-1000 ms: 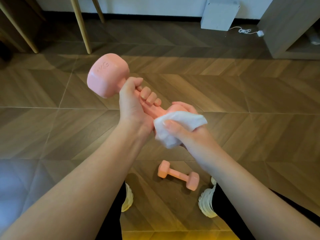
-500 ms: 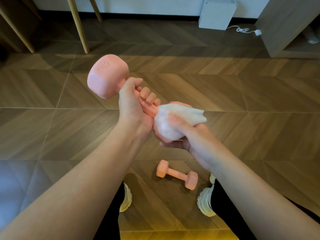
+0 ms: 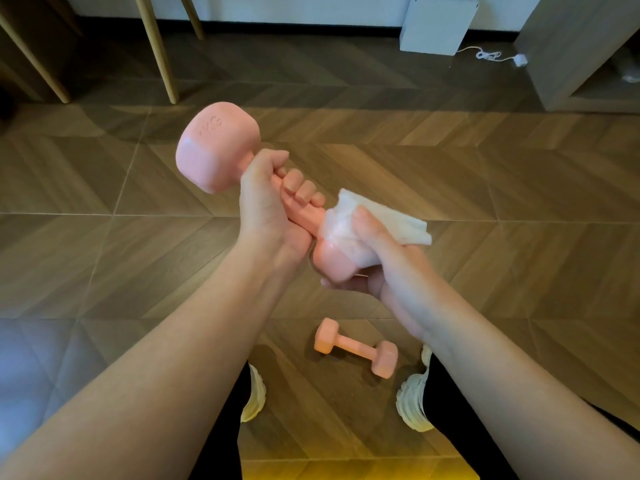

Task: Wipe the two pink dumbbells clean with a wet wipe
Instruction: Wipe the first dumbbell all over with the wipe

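Light dim, warm, diffuse. Soft shadows on floor (image 3: 485,174) beyond the fingers (image 3: 300,188); blue and yellow tints below them. Edges bow.

One view only: a head-worn wide-angle camera, facing forward and steeply down. The left hand (image 3: 266,206) and right hand (image 3: 381,261) sit near, mid-frame. Brown chevron-patterned wooden floor (image 3: 502,174) fills the field. Pale wooden furniture legs (image 3: 157,46) lie farthest, at top.

White box (image 3: 438,24) (cable (image 3: 488,55) beside it), wooden legs (image 3: 157,46).
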Demonstrator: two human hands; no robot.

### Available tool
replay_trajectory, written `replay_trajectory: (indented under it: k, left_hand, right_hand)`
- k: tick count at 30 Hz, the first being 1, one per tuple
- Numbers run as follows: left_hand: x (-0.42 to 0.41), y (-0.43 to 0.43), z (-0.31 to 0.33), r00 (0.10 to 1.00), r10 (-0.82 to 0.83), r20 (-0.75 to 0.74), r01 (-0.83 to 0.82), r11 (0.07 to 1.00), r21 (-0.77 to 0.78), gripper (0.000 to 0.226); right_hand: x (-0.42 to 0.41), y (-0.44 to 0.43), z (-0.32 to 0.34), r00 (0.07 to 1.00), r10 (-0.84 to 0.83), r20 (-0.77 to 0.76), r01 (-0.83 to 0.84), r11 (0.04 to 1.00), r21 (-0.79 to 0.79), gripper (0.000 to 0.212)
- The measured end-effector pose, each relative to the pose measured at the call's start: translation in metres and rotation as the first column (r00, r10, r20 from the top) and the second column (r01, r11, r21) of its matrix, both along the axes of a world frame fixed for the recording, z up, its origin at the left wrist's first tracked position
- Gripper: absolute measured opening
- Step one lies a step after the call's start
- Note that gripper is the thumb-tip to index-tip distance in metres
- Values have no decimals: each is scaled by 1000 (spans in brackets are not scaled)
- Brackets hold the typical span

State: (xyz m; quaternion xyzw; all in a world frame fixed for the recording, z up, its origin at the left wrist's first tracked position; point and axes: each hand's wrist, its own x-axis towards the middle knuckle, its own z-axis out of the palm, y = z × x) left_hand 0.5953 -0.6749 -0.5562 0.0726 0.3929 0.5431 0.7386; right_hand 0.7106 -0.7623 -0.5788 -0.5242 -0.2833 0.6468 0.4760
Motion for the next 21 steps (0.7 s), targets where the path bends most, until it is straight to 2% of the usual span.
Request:
replay_trajectory:
  k: [3,4,6,7,9,11,13,17,19,21]
  left_hand:
    - [-5,3,0,1000,12,17,-12,1000,-4,33]
    - [-6,4,0,999,15,30,-15,1000,-9,34]
    - [-7,4,0,999,24,38,-23,1000,-19,34]
    - [-7,4,0,999,29,38,-28,999,-23,34]
    - [-7,4,0,998,34,46,-33,999,-29,32]
    - [-7,5,0,998,34,53,-32,999,-32,32]
    - [-6,4,-1,999,23,41,-22,999,-25,33]
    - [-1,1,0,999,4,44,-4,1000,-4,33]
    - [1,1,1,999,4,53,-4,1000,-3,34]
    - [0,2,2,998,14,54,-13,1000,-8,34]
  right_hand:
    - [11,-1,3,983,132,-125,-121,988,93,47]
    - [13,-2,2,974,187,-124,-171,977,128,47]
    - [16,-3,0,964,265,-19,-257,950,179,42]
    - [15,-3,0,963,266,36,-268,947,177,45]
    - [12,-2,2,971,226,77,-235,961,145,73]
    - [7,-1,1,982,160,105,-174,975,141,82]
    - [3,-1,-1,987,92,136,-111,984,143,74]
    - [-3,2,-2,994,-53,93,50,998,35,52]
    - [-1,3,1,996,-63,67,62,998,18,40]
    - [5,4,4,998,-52,-22,52,999,4,31]
